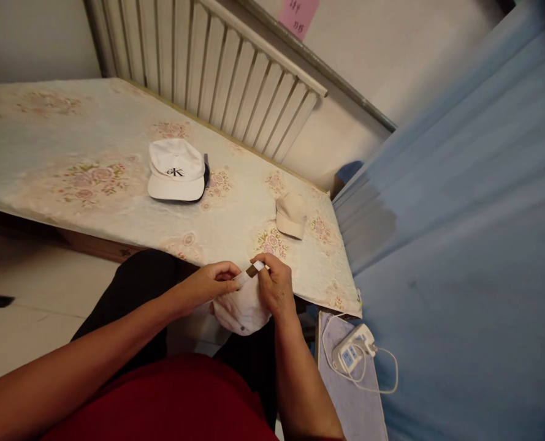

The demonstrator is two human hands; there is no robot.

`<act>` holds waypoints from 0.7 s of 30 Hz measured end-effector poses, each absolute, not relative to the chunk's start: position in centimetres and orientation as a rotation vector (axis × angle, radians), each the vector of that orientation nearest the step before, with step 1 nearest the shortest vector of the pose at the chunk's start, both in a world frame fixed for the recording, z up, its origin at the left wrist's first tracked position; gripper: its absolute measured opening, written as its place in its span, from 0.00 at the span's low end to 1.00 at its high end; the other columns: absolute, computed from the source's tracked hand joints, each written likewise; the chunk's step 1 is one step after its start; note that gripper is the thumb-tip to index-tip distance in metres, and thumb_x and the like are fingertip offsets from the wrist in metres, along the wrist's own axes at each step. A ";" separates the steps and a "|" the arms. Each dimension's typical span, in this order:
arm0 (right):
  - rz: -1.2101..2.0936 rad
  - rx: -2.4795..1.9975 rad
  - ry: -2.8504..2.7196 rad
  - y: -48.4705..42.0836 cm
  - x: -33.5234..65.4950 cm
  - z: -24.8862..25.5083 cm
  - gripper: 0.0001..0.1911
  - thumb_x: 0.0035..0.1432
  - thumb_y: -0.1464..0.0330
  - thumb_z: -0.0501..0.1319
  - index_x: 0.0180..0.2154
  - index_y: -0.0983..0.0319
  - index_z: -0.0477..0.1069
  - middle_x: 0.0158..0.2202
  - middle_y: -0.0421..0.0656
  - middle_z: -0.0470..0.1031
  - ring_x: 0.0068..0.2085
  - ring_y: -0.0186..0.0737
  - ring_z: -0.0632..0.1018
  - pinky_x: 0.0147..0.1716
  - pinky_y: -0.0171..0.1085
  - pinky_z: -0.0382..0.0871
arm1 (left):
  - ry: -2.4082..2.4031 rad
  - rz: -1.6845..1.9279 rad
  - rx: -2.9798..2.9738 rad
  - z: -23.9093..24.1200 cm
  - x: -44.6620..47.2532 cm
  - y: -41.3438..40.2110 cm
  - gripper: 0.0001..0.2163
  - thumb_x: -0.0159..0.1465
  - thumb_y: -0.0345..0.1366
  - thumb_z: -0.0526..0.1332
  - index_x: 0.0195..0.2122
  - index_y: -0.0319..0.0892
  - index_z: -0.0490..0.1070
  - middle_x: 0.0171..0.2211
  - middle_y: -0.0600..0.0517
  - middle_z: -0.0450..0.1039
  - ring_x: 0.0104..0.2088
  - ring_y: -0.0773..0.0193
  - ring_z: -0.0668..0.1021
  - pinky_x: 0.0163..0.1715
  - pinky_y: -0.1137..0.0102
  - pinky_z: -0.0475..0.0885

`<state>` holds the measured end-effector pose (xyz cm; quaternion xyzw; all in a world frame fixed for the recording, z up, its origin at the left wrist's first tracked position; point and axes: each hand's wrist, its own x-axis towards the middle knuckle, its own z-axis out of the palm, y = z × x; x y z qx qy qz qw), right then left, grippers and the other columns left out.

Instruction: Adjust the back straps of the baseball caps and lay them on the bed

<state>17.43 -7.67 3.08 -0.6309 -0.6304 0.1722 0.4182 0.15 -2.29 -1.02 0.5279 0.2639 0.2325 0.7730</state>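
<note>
Above my lap I hold a pale cap [241,308], its crown hanging down between my hands. My left hand [214,283] pinches the cap's strap [243,278] from the left. At the strap's other end, my right hand [276,286] grips it close to a brown and white patch [255,268]. On the bed or table ahead sits a white cap [176,165] with black "CK" lettering, and something dark shows behind its right side. A smaller beige cap [291,214] rests farther right, just beyond my hands.
A floral cloth [116,214] covers the surface in front of me. Behind it stands a radiator [217,73] against the wall. A blue curtain [460,233] hangs at the right. Down right, a power strip [355,349] with a white cable lies on a small stand [359,416].
</note>
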 end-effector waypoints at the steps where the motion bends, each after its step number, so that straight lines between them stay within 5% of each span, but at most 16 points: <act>1: 0.437 -1.588 -1.561 -7.7 17.4 3.1 0.12 0.55 0.73 0.52 0.34 0.59 0.73 0.32 0.40 0.75 0.37 0.39 0.75 0.39 0.36 0.66 | 0.598 0.511 1.157 -1.3 0.2 -2.3 0.13 0.54 0.40 0.68 0.37 0.40 0.71 0.30 0.55 0.73 0.31 0.66 0.72 0.32 0.72 0.63; 10: 0.505 -1.607 -1.476 -7.8 17.4 3.1 0.11 0.55 0.73 0.53 0.34 0.59 0.74 0.30 0.38 0.74 0.30 0.36 0.72 0.33 0.34 0.64 | 0.635 0.463 1.082 -0.2 0.3 -2.6 0.14 0.51 0.42 0.68 0.30 0.40 0.66 0.22 0.59 0.68 0.22 0.70 0.68 0.25 0.74 0.58; 21: 0.538 -1.629 -1.444 -8.2 17.9 1.9 0.09 0.57 0.70 0.55 0.33 0.58 0.75 0.29 0.38 0.74 0.30 0.36 0.72 0.31 0.34 0.63 | 0.553 0.313 1.032 -0.8 -0.4 -2.1 0.14 0.56 0.43 0.67 0.37 0.38 0.71 0.28 0.53 0.72 0.26 0.66 0.71 0.27 0.72 0.61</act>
